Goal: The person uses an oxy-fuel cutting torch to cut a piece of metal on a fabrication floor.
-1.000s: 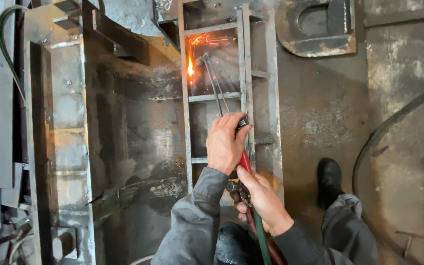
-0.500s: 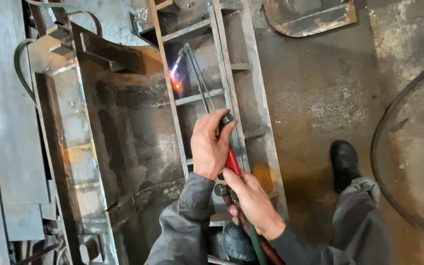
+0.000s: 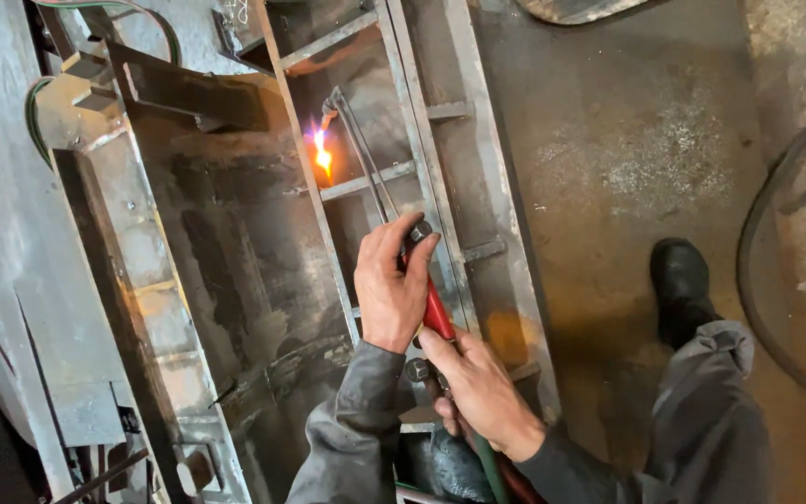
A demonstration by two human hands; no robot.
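Head view: both hands are on a cutting torch (image 3: 394, 224) with a red handle. The left hand (image 3: 390, 289) wraps the front of the handle, fingers curled tight around it, thumb up by a black knob. The right hand (image 3: 479, 392) sits just behind it, fingers closed around the rear end near the valves and hoses. The torch's thin tubes run up to the flame (image 3: 323, 157), burning against the steel frame (image 3: 422, 140). A black boot (image 3: 681, 285) stands right of the frame.

A single head-worn camera looks steeply down from close above the steel frame (image 3: 422, 177) and concrete floor (image 3: 627, 168), tilted slightly leftward, hands near the bottom edge.
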